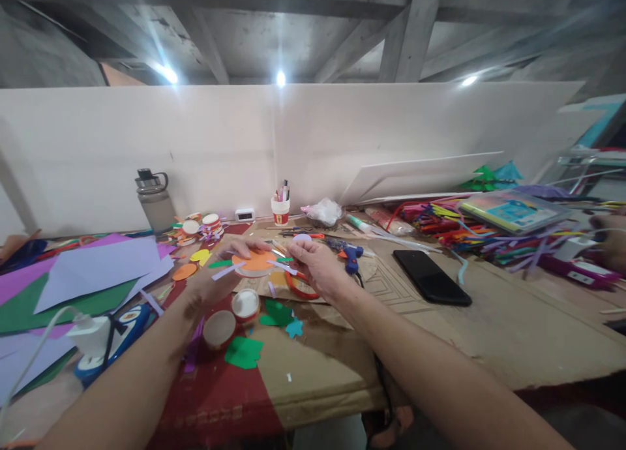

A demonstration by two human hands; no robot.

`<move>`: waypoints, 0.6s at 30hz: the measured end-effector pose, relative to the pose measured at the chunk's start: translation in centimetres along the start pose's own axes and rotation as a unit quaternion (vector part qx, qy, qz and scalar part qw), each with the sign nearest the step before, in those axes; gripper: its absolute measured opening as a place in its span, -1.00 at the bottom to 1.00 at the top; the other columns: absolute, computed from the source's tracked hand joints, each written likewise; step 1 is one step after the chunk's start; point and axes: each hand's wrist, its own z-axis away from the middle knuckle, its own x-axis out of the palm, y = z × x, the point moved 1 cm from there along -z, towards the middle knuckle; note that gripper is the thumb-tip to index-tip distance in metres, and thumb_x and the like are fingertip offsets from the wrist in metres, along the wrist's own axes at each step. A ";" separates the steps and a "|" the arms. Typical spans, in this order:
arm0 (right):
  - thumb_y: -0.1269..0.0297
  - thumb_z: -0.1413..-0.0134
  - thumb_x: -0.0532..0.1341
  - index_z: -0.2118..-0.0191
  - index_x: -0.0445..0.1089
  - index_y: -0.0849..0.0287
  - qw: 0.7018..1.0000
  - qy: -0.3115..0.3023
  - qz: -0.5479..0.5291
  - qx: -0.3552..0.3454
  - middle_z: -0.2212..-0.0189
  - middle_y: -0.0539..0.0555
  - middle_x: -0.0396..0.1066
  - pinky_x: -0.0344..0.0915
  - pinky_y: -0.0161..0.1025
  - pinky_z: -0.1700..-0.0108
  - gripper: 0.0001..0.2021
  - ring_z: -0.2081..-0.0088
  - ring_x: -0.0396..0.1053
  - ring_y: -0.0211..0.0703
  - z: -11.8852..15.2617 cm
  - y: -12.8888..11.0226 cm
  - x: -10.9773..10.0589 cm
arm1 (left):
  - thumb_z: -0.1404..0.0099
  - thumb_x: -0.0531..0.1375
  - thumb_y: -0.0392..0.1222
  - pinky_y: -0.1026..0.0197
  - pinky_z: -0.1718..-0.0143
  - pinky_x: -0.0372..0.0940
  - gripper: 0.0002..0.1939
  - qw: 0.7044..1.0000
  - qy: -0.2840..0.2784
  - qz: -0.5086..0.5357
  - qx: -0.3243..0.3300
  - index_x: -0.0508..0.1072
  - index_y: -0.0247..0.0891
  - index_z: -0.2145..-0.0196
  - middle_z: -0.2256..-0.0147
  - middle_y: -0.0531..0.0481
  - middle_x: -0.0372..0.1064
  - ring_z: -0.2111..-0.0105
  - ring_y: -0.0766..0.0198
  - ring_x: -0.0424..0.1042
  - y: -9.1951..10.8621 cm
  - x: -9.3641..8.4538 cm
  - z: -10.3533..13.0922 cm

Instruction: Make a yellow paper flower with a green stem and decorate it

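My left hand (pixel 222 267) is closed on an orange paper disc (pixel 254 262), which has purple and green paper strips sticking out at its sides. Between the thumb and fingers of my right hand (pixel 317 267) is a small pale purple paper disc (pixel 302 239), just right of the orange one. Below them on the table lie two round paper cups, a white-filled one (pixel 245 304) and an open one (pixel 220 329). Green paper scraps (pixel 244 352) and a blue paper flower (pixel 294 328) lie nearby. A blue glue gun (pixel 352 257) rests beyond my right wrist.
Purple and green paper sheets (pixel 98 274) and a power strip (pixel 115 339) occupy the left. A water bottle (pixel 155 202) and a pen cup (pixel 280 210) stand at the back. A black phone (pixel 431 277) lies on cardboard, with pipe cleaners (pixel 435 225) heaped behind it.
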 end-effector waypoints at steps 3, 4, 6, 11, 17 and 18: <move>0.10 0.30 0.45 0.48 0.43 0.16 1.000 0.003 0.014 0.004 0.56 -0.09 0.31 0.13 -0.32 0.40 -0.70 0.52 0.17 -0.34 0.0 0.0 0.0 | 0.23 0.51 -0.20 0.09 0.30 0.30 -0.61 1.000 0.005 -0.006 -0.022 0.39 -0.22 0.50 0.24 -0.10 0.47 0.09 -0.08 0.40 -0.2 -0.4 0.1; 0.11 0.29 0.45 0.48 0.42 0.15 1.000 0.001 0.019 0.005 0.56 -0.09 0.30 0.13 -0.33 0.40 -0.71 0.51 0.17 -0.34 0.0 0.0 0.0 | 0.24 0.52 -0.18 0.09 0.30 0.30 -0.60 1.000 0.005 -0.001 -0.021 0.40 -0.22 0.50 0.25 -0.10 0.47 0.09 -0.10 0.40 -0.2 -0.4 0.1; 0.13 0.26 0.42 0.49 0.40 0.15 1.000 -0.005 0.030 0.005 0.55 -0.08 0.31 0.14 -0.33 0.40 -0.74 0.50 0.18 -0.34 0.1 0.0 0.1 | 0.25 0.52 -0.18 0.08 0.27 0.31 -0.60 1.000 -0.008 0.000 -0.014 0.41 -0.22 0.49 0.25 -0.09 0.47 0.08 -0.09 0.40 -0.2 -0.3 0.0; 0.14 0.23 0.38 0.47 0.36 0.13 0.998 0.000 0.056 -0.005 0.53 -0.09 0.33 0.15 -0.34 0.41 -0.76 0.50 0.20 -0.33 0.0 0.2 0.2 | 0.19 0.50 -0.15 0.05 0.15 0.32 -0.65 0.997 -0.072 0.003 0.030 0.44 -0.24 0.49 0.19 -0.13 0.49 0.09 -0.02 0.43 -0.2 -0.1 -0.5; 0.19 0.22 0.36 0.47 0.33 0.15 0.999 0.012 0.020 -0.040 0.54 -0.09 0.29 0.15 -0.31 0.40 -0.78 0.51 0.18 -0.34 -0.3 -0.9 -0.5 | 0.11 0.46 -0.18 0.08 0.12 0.32 -0.72 0.996 -0.081 -0.004 0.035 0.47 -0.24 0.45 0.18 -0.14 0.51 0.14 0.05 0.46 -0.6 -0.9 -0.7; 0.22 0.24 0.36 0.47 0.32 0.15 0.999 0.017 0.004 -0.045 0.53 -0.10 0.29 0.15 -0.31 0.40 -0.77 0.51 0.19 -0.34 -0.4 -1.1 -0.6 | 0.10 0.45 -0.20 0.09 0.13 0.32 -0.74 0.997 -0.071 -0.008 0.026 0.48 -0.23 0.44 0.19 -0.12 0.51 0.16 0.07 0.47 -0.6 -1.0 -0.7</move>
